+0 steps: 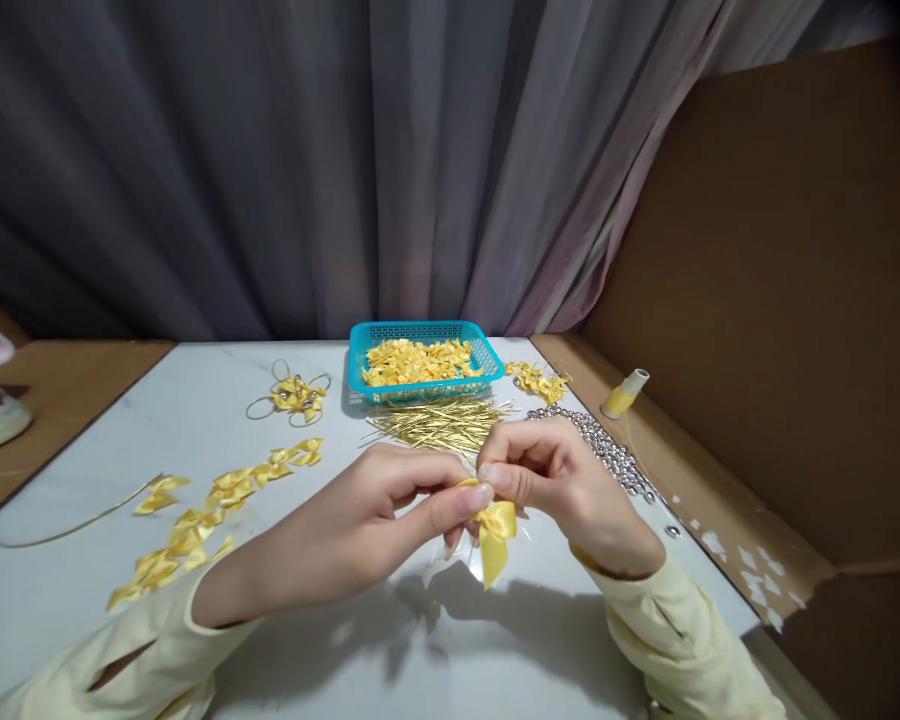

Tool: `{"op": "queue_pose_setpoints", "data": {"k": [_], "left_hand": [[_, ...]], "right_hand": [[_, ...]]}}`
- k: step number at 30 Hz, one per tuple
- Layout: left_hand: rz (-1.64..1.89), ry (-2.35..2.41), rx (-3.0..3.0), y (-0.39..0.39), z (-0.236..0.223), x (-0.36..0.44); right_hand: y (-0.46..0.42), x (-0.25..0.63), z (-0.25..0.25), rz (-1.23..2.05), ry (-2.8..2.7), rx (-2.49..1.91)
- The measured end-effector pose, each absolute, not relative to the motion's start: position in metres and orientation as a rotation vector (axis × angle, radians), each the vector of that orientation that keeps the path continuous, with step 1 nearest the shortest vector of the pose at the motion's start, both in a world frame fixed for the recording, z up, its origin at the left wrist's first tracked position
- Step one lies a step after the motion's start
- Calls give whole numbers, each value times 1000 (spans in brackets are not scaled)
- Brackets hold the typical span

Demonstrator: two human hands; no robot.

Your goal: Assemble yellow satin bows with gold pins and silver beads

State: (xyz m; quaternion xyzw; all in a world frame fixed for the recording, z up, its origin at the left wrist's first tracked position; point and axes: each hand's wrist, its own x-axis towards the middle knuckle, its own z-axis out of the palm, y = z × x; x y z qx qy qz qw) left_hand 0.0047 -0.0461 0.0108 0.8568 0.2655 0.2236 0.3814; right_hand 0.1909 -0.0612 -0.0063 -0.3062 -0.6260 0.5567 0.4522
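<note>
A yellow ribbon bow (496, 535) hangs between my hands above the white table (360, 640). My left hand (397, 510) pinches it from the left, thumb and fingers closed on the ribbon. From the right, my right hand (551, 475) is closed in a pinch at the top of the same bow, its fingertips touching those of the left. What lies right between the fingertips is hidden. Just behind the hands is a pile of gold twist ties (439, 424). A heap of small silver bells or beads (607, 445) spreads beyond my right hand.
A blue plastic basket (356, 375) full of yellow bows stands at the back. Loose yellow bows (232, 488) form a row on the left, near a gold cord (67, 540). Bow clusters (298, 397) lie farther back. A thread spool (625, 394) stands on the cardboard (765, 300) at right.
</note>
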Motion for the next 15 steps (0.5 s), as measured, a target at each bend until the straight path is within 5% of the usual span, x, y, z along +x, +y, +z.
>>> {"op": "queue_pose_setpoints", "data": {"k": [15], "left_hand": [[828,670,2396,-41,9,7]], "right_hand": [[-61,209,9,1324,-1541,-845]]}}
